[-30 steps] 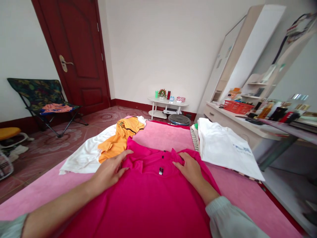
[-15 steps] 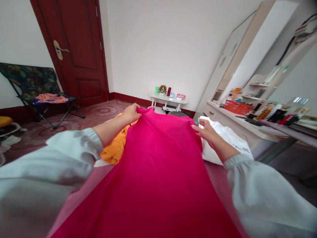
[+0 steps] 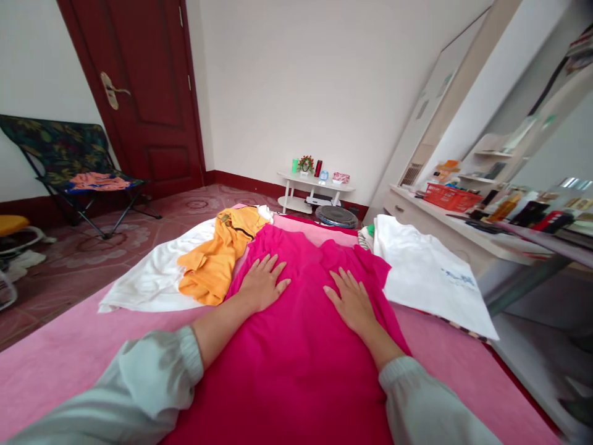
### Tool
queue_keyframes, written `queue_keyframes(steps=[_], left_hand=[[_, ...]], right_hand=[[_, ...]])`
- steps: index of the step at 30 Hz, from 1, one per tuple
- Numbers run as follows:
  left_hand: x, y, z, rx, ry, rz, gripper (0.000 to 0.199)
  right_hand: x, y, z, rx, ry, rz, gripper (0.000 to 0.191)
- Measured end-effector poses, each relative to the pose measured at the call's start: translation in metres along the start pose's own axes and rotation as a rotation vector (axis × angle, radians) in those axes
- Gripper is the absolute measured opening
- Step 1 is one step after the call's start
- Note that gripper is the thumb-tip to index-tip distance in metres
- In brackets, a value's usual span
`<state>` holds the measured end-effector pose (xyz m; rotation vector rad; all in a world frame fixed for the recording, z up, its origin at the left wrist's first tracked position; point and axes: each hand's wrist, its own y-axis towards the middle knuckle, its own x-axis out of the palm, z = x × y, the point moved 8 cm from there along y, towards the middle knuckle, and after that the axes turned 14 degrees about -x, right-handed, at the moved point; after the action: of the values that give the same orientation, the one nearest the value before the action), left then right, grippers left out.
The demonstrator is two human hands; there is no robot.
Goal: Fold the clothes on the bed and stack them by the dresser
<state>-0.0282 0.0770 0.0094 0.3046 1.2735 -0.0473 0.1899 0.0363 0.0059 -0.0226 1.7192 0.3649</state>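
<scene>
One magenta garment (image 3: 296, 371): spread over the pink-covered surface (image 3: 463, 364), central, running to the near edge of view, its far end lightly rumpled.

One left hand (image 3: 264, 284): palm down on the garment's upper left; grip wide, fingers spread, nothing pinched.

One right hand (image 3: 352, 301): palm down on the upper right, well apart from the left; grip likewise wide, nothing pinched.

One orange garment (image 3: 215, 256): crumpled, left of the magenta one, lying partly over a white garment (image 3: 152, 281).

One folded white shirt (image 3: 417, 259): blue marking, right side, atop other folded cloth, a magenta sleeve beside it.

One red basket (image 3: 451, 196): on the dresser (image 3: 493, 238), at right, among bottles.

One folding chair (image 3: 55, 145): leaf-patterned, at left, bearing a salmon-coloured cloth (image 3: 99, 181).
</scene>
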Motion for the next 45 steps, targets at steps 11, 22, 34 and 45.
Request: queue_keyframes(steps=[11,22,34,45], left_hand=[[-0.039,0.082,-0.073,-0.398,-0.098,0.133,0.039],[-0.044,0.110,-0.049,-0.233,0.270,0.075,0.035],[-0.014,0.086,0.002,-0.048,0.282,0.167,0.036],[0.021,0.075,0.014,-0.099,0.030,0.007,0.059]], right_hand=[[-0.005,-0.001,-0.003,0.005,0.011,0.028,0.055],[-0.005,-0.002,-0.003,0.008,0.027,0.020,0.055],[-0.010,0.000,-0.001,-0.015,0.045,0.107,0.052],[-0.026,0.076,0.075,0.213,0.212,0.242,0.041]])
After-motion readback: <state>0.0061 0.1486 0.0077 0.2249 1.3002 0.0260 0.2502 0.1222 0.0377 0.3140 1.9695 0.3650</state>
